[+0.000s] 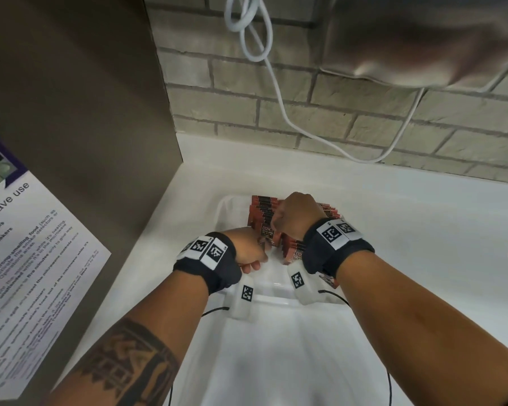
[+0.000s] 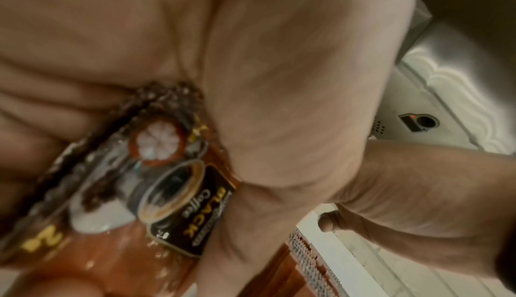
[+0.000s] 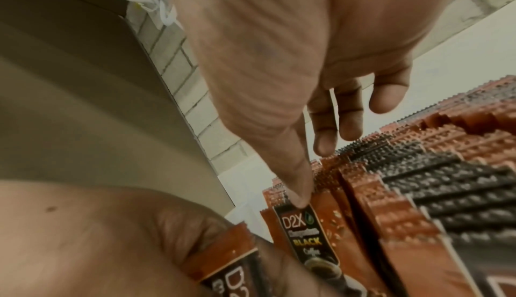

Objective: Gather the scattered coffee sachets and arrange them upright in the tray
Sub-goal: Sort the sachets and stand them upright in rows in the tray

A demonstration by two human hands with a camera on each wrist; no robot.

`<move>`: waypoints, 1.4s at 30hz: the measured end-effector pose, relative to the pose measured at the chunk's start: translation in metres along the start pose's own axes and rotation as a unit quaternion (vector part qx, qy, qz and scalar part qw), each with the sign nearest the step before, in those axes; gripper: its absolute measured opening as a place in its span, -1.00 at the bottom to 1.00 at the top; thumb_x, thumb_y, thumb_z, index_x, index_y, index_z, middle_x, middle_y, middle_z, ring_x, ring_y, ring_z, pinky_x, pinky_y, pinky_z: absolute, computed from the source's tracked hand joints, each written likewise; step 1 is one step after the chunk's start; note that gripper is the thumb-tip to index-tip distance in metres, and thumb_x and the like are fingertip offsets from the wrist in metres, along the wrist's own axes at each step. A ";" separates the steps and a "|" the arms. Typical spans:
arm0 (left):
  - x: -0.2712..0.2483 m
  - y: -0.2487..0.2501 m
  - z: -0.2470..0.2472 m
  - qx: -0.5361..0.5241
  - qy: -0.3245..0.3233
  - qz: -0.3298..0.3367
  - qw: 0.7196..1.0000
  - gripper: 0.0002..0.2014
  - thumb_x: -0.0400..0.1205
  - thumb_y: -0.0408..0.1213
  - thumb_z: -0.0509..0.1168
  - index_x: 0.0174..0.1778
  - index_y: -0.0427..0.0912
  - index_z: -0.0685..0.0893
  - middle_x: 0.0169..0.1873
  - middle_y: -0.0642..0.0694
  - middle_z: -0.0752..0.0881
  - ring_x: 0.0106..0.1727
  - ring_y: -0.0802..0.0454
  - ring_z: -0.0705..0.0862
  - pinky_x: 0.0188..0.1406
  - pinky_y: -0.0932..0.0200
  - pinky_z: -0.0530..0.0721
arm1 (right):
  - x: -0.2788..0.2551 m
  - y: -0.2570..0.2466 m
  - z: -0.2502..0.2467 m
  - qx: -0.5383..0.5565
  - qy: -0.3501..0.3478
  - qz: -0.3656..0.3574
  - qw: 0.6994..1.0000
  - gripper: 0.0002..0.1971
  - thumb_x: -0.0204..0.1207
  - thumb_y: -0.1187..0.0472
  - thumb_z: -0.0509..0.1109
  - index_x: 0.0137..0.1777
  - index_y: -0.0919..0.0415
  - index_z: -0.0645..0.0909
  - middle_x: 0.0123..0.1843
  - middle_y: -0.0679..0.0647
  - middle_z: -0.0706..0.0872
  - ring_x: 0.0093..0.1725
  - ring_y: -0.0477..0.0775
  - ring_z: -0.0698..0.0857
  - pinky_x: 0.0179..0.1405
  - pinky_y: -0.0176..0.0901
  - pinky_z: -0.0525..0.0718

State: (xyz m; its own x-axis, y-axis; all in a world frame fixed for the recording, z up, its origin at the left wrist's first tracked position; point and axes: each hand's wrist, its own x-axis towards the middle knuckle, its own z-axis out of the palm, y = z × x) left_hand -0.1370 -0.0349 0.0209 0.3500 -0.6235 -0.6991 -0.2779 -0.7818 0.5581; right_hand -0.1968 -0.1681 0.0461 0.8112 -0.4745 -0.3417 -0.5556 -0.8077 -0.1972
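left hand fingers hidden, head view | tray cut off below | poster text partly unreadable

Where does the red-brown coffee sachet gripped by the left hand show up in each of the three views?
Head: the red-brown coffee sachet is at centre, between the two hands, mostly hidden.
Left wrist: lower left, its "BLACK Coffee" print under the left hand.
Right wrist: bottom edge, left of centre.
Shared landmark: the packed row of upright sachets.

This looks like a shared office kitchenette: a printed microwave-use notice hangs on the left, a white counter meets a brick-tile wall at the far side.
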 end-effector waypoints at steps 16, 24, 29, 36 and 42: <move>0.011 0.000 0.001 -0.003 -0.009 0.000 1.000 -0.65 0.73 -0.22 0.31 0.42 -0.18 0.56 -0.09 -0.14 0.77 -0.29 -0.05 0.65 -0.42 0.22 0.58 | 0.003 0.005 0.003 0.001 -0.002 -0.015 1.000 -0.85 0.45 0.16 0.37 -0.19 0.04 0.79 -0.09 -0.07 0.79 -0.02 0.06 0.72 0.12 0.08 0.73; 0.005 0.001 0.001 -0.031 -0.012 0.004 0.999 -0.69 0.73 -0.25 0.30 0.40 -0.17 0.56 -0.09 -0.17 0.74 -0.31 -0.01 0.65 -0.47 0.25 0.56 | -0.009 0.009 -0.006 0.051 0.010 -0.030 0.998 -0.81 0.47 0.22 0.45 -0.27 -0.13 0.74 0.00 -0.16 0.78 0.14 0.04 0.69 0.23 0.09 0.68; 0.002 0.001 0.001 -0.068 -0.016 -0.005 0.998 -0.72 0.73 -0.33 0.27 0.36 -0.24 0.61 -0.16 -0.16 0.72 -0.30 -0.05 0.65 -0.38 0.22 0.60 | -0.017 0.010 -0.016 0.076 0.027 -0.036 0.996 -0.68 0.50 0.27 0.42 -0.37 -0.19 0.67 -0.09 -0.24 0.70 0.16 0.03 0.67 0.31 0.12 0.63; -0.018 -0.008 -0.022 -0.219 -0.003 0.050 0.974 -0.80 0.66 -0.56 0.27 0.14 -0.29 0.70 -0.08 -0.21 0.72 -0.03 -0.11 0.72 -0.04 0.03 0.81 | -0.034 0.016 -0.019 0.174 0.079 -0.086 0.978 -0.92 0.52 0.14 0.47 -0.09 -0.05 0.79 -0.19 -0.28 0.71 -0.06 -0.16 0.71 -0.12 -0.37 0.58; -0.041 -0.014 -0.026 -0.407 -0.043 0.182 0.894 -0.78 0.65 -0.43 0.37 0.20 -0.19 0.71 0.01 -0.16 0.75 0.10 -0.06 0.74 -0.10 0.07 0.80 | -0.050 0.006 -0.018 0.290 0.077 -0.111 0.947 -0.90 0.52 0.05 0.54 0.00 -0.03 0.73 -0.19 -0.13 0.81 -0.22 -0.19 0.74 -0.24 -0.40 0.55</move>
State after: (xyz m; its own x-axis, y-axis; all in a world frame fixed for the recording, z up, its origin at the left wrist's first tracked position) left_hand -0.1240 0.0018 0.0535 0.2895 -0.8617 -0.4167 0.3956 -0.2887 0.8719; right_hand -0.2376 -0.1555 0.0781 0.9121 -0.3971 -0.1023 -0.3380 -0.5869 -0.7358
